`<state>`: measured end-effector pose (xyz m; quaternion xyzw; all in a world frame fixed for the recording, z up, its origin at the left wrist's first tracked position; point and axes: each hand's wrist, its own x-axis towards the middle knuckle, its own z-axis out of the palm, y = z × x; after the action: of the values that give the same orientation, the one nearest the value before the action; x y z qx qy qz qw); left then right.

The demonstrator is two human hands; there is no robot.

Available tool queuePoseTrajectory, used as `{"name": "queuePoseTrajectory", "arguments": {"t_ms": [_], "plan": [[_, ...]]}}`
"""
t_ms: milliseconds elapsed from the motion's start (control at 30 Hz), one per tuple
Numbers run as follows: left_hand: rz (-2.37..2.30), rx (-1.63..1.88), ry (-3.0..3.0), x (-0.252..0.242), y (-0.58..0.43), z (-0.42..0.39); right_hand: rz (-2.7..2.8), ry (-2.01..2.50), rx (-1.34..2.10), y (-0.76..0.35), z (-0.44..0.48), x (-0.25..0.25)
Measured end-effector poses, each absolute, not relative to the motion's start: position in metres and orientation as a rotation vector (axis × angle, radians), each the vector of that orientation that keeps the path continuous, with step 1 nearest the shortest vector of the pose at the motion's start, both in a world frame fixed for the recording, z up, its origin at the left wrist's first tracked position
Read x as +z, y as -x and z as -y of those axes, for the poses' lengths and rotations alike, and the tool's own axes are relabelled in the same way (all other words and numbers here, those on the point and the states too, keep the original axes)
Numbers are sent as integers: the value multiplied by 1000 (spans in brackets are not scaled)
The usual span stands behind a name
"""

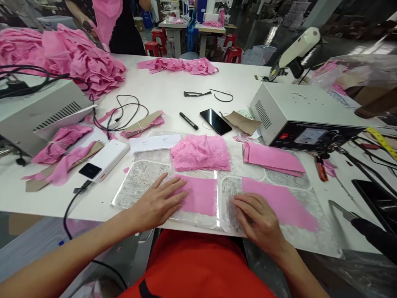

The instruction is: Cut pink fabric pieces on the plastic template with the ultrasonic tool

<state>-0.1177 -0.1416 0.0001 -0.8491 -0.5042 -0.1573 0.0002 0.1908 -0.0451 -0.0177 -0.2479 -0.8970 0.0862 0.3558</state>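
Observation:
My left hand (163, 201) lies flat with its fingers spread, the fingertips over the left part of a smooth pink fabric piece (200, 196). My right hand (259, 219) is closed, fingers bent and together, at the left edge of another pink fabric piece (281, 203). What its fingertips hold, if anything, is hidden. Both pieces lie flat on a clear plastic sheet with rounded panels (141, 178). Behind them sit a bunched pink lace piece (201, 153) and a stack of folded pink fabric (273, 158).
Grey metal boxes stand at left (40, 109) and right (297, 109). A white power bank (105, 160), marker (188, 121), black phone (215, 121) and tweezers (343, 210) lie around. Pink fabric is heaped (74, 58) at back left, near a person in black (127, 31).

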Motion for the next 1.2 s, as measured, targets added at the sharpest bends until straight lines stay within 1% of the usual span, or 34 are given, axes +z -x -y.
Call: {"name": "queuePoseTrajectory", "arguments": {"t_ms": [233,500,667,833,900,1033,1200], "plan": [[1420,-283,2917,-1,100,108,2197,827,155,-238,49,-20],[1357,-60,3021,-1,87,93,2046,959,4,-279,56,-23],[1283,-80,3014,5,85,84,1794,1195,8,-315,62,-36],[1091,-286,3060,13,59,53,1356,1565,-59,-335,71,-47],[983,-325,3110,16,37,36,1402,1562,-74,-335,71,-46],[845,-284,3230,19,-3,6,1686,1395,-79,-332,66,-40],[807,-283,3348,13,-16,-11,1747,1302,-72,-330,55,-39]]}}
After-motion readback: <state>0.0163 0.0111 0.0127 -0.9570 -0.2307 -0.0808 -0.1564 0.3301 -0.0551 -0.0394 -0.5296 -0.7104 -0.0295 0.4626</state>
